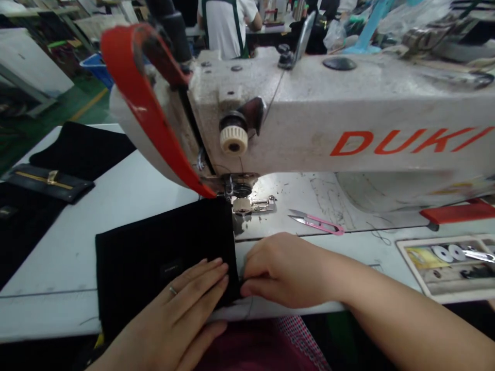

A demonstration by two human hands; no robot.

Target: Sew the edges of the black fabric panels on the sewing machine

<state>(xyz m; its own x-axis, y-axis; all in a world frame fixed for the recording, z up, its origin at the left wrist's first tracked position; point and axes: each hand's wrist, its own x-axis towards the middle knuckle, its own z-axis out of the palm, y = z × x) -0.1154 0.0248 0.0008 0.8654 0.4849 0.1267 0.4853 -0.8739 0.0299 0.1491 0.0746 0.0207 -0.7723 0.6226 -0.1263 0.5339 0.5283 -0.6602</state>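
Note:
A black fabric piece (135,257) with a small dark label lies on the white table, its far right corner under the presser foot of the sewing machine (294,123). My left hand (189,304) rests flat on the fabric, fingers stretched out, with a ring on one finger. At the fabric's right edge, my right hand (276,270) is closed, thumb and finger pinching the black cloth near its lower right corner. Pink thread snips (319,224) lie on the machine bed beyond my right hand.
More black fabric (77,147) and a dark flap with a gold zip (48,183) lie on the left. A tray (429,293) with bobbins sits at right, near a red object (460,211). A person in a white shirt (224,26) sits behind the machine.

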